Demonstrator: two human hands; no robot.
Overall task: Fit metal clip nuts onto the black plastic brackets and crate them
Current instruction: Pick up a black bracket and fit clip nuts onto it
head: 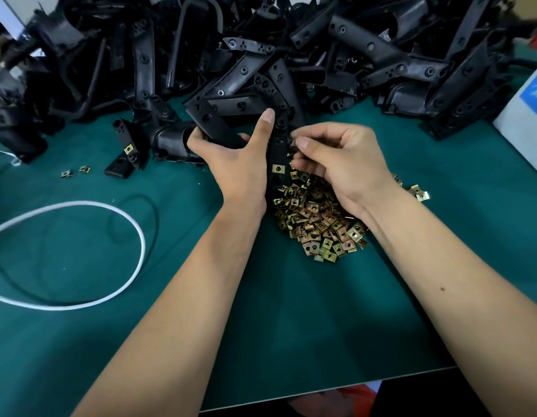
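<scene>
1. Head view: two bare forearms reach in from the bottom edge over a green table mat [291, 326], whose near edge shows a pale strip.
2. At the far end of the left forearm, the left hand [234, 164] grips a black plastic bracket [276, 158], thumb raised along its side and fingers curled round one arm of it.
3. One brass-coloured clip nut [278, 168] already sits on the bracket's lower arm.
4. Just beside the bracket, the right hand [336, 167] has its fingers curled and pinched together at the bracket's edge; whether they hold a nut is too blurred to tell.
5. Under and near the right wrist lies a loose heap of clip nuts [318, 224] on the mat.
6. Across the far side of the mat sprawls a big pile of black brackets [291, 55].
7. Left of the hands lies a bracket with a fitted nut [127, 152], with two stray nuts [76, 172] near it.
8. Farther left, a white cable [110, 212] loops over the mat.
9. On the right edge stands a white box [526, 115].
</scene>
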